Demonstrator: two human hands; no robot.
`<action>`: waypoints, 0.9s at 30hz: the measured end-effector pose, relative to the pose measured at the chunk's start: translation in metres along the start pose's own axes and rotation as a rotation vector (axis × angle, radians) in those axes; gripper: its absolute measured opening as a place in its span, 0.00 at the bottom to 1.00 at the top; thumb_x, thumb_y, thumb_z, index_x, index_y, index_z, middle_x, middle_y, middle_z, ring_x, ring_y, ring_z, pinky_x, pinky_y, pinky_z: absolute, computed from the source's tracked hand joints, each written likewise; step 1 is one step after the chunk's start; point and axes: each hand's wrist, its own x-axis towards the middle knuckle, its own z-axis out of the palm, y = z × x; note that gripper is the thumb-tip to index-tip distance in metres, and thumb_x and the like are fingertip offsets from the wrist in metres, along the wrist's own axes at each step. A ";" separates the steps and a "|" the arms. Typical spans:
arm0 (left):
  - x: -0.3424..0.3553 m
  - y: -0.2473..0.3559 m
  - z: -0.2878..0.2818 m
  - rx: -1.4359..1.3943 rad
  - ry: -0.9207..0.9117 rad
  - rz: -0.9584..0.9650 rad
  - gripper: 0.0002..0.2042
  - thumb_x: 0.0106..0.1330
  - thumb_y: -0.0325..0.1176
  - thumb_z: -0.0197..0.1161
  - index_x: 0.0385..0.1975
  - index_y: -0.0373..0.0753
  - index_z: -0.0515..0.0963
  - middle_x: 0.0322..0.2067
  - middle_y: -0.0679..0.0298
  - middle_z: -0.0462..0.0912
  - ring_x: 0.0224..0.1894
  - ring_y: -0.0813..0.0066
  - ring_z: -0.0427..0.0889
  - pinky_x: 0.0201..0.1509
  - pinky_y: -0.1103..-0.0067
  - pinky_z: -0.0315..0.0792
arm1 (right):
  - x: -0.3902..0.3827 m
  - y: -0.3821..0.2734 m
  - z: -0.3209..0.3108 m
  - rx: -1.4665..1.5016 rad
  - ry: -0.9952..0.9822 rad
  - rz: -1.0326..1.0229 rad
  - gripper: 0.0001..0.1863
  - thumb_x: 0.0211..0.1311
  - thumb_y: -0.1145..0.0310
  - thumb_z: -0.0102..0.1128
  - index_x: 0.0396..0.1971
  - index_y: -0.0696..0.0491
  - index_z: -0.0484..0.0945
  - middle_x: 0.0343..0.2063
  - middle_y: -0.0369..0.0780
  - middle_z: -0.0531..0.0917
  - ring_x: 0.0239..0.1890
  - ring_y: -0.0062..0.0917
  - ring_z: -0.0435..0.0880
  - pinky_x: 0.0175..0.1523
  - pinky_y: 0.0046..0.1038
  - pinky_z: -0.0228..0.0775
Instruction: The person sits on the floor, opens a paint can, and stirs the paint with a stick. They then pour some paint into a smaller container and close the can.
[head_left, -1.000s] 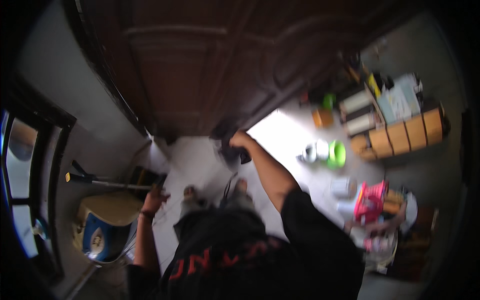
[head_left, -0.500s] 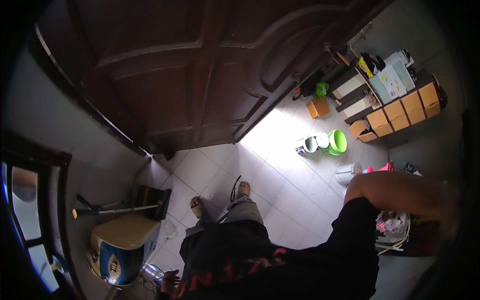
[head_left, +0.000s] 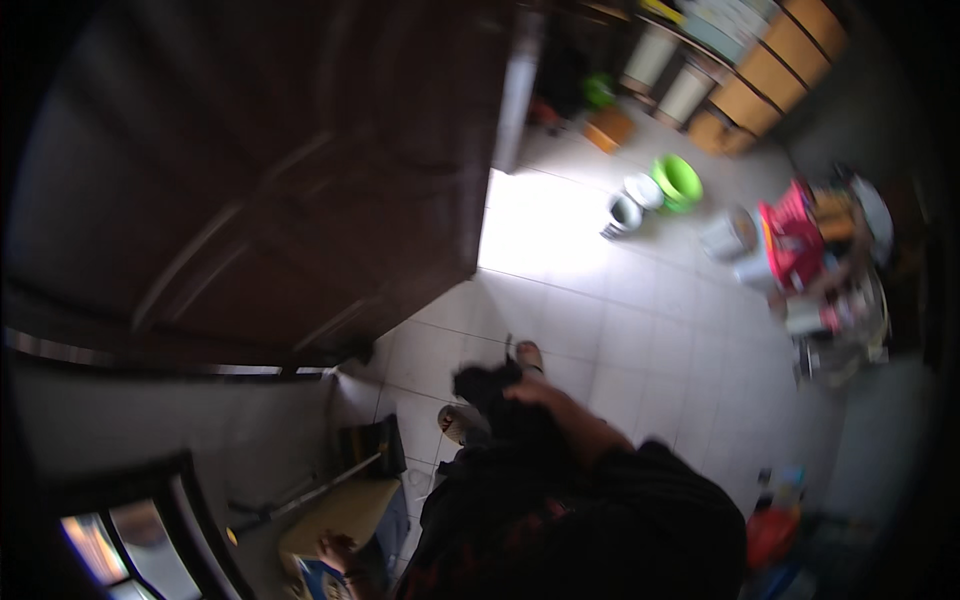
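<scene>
My right hand [head_left: 527, 391] reaches across in front of my body, its fingers closed on a soft black bundle [head_left: 484, 384] that hangs over my legs; blur hides what kind of thing it is. Down at the lower left, my left hand [head_left: 338, 549] has its fingers loosely apart and holds nothing I can see. It appears over or beside a beige-topped, blue-sided container [head_left: 345, 515]; whether it touches is unclear. Both my feet stand on the tiles, just beyond the bundle.
A big dark wooden door [head_left: 300, 190] fills the upper left. White and green buckets [head_left: 679, 183] stand on the tiled floor [head_left: 640, 320]. Beyond them are an orange box [head_left: 609, 129] and a cabinet [head_left: 765, 85]. Pink and white items [head_left: 795, 240] pile up at right. A long-handled tool [head_left: 310, 492] leans left.
My right arm has swung from far out at the right to the front of my body and now grips the black bundle. The view has turned, and the door edge shows differently.
</scene>
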 end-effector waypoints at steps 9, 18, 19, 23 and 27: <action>0.025 -0.068 0.203 0.948 -0.809 -0.289 0.09 0.65 0.39 0.60 0.29 0.40 0.77 0.20 0.64 0.76 0.19 0.74 0.75 0.19 0.75 0.68 | -0.053 0.161 -0.166 0.897 1.010 -0.079 0.27 0.52 0.65 0.70 0.53 0.59 0.79 0.46 0.43 0.86 0.47 0.29 0.84 0.54 0.30 0.74; -0.026 0.049 0.512 0.833 -0.929 0.175 0.20 0.61 0.44 0.69 0.45 0.34 0.80 0.34 0.60 0.85 0.30 0.72 0.81 0.37 0.74 0.77 | -0.064 0.375 -0.322 0.969 1.141 0.304 0.43 0.48 0.53 0.72 0.55 0.72 0.69 0.54 0.58 0.78 0.55 0.46 0.79 0.59 0.37 0.71; -0.041 0.047 0.531 0.921 -0.877 0.248 0.21 0.60 0.44 0.69 0.46 0.34 0.80 0.35 0.58 0.86 0.33 0.70 0.83 0.40 0.73 0.77 | -0.072 0.363 -0.340 1.236 1.122 0.256 0.49 0.51 0.54 0.71 0.64 0.69 0.56 0.59 0.56 0.72 0.59 0.44 0.75 0.62 0.38 0.69; -0.130 0.066 0.624 0.961 -0.923 0.154 0.23 0.61 0.46 0.69 0.49 0.34 0.79 0.36 0.56 0.86 0.37 0.69 0.84 0.42 0.73 0.77 | -0.065 0.432 -0.393 1.531 1.021 0.386 0.35 0.57 0.60 0.66 0.62 0.56 0.63 0.55 0.48 0.73 0.56 0.41 0.75 0.57 0.45 0.71; -0.165 0.071 0.662 1.041 -1.077 0.214 0.25 0.61 0.48 0.69 0.50 0.35 0.78 0.35 0.55 0.85 0.35 0.70 0.84 0.42 0.74 0.77 | 0.008 0.432 -0.386 1.335 0.776 0.315 0.17 0.62 0.60 0.60 0.45 0.56 0.76 0.32 0.39 0.80 0.33 0.27 0.81 0.37 0.32 0.78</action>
